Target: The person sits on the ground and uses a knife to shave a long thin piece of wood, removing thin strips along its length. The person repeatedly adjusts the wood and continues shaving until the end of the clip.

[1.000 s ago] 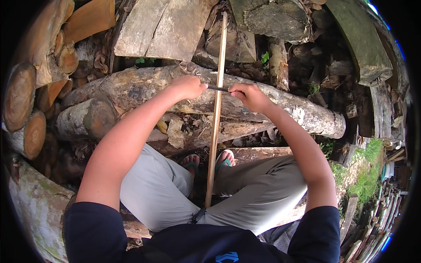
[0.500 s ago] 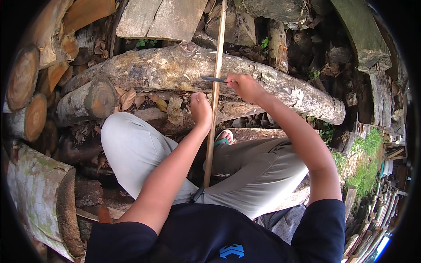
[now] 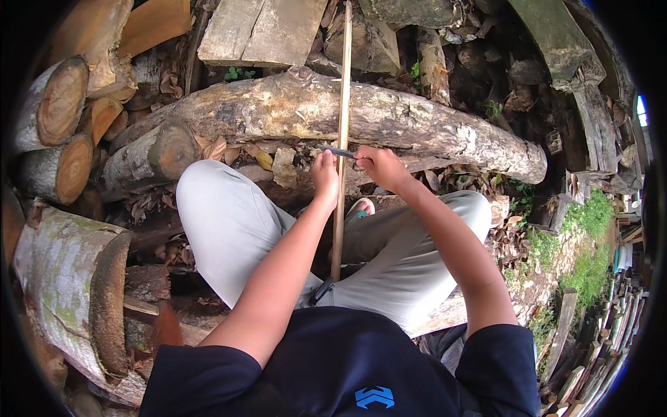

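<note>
a long, narrow wooden strip (image 3: 345,104) runs from near, between the 2 legs in light grey trousers (image 3: 226,222), to the far side, where it passes over a thick fallen log (image 3: 445,125). a dark blade (image 3: 339,151) lies across this strip, a little nearer than the log. the right hand (image 3: 381,168) is on the right side of the strip, and its fingers are closed around the right end of the blade. the left hand (image 3: 325,177) is just beside the strip on the left, with its fingers curled and the thumb close to the left end of the blade; i cannot tell if these fingers pinch the blade or the strip. left of the left hand, a yellow leaf (image 3: 264,160) and a shorter cut log (image 3: 174,151) lie at the near side of the thick log. on the far side there is a broad, cracked wood slab (image 3: 264,31). at the near left lies a big mossy log (image 3: 66,285), and at the right is green grass (image 3: 590,215).
</note>
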`<state>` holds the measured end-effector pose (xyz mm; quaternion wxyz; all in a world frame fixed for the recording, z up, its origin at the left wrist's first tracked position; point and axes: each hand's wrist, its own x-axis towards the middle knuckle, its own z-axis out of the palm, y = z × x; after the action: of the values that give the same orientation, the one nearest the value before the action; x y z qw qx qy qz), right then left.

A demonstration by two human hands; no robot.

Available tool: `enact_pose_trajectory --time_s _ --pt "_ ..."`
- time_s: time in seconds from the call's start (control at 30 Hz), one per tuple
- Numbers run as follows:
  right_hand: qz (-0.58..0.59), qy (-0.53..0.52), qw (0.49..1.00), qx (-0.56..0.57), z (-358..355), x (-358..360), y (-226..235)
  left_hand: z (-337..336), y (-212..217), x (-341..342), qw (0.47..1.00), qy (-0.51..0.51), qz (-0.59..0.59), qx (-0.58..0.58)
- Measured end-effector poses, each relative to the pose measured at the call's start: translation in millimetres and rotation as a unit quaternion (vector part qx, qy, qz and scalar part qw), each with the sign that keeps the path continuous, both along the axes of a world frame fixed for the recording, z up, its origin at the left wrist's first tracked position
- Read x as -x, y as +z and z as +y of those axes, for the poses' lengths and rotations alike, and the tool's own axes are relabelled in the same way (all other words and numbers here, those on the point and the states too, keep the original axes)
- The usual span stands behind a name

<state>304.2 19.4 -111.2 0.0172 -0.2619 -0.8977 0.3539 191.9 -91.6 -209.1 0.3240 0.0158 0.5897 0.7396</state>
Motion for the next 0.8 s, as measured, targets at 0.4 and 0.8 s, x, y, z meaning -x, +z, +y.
enact_pose_trajectory --time_s 0.4,0.8 --pt "0.046 0.048 0.995 -0.071 -3 -3 -7 3 0 -15 0.995 0.06 0.083 0.007" --pt "-0.001 0.064 0.997 -0.029 2 2 12 -26 50 12 0.983 -0.12 -0.04 0.136"
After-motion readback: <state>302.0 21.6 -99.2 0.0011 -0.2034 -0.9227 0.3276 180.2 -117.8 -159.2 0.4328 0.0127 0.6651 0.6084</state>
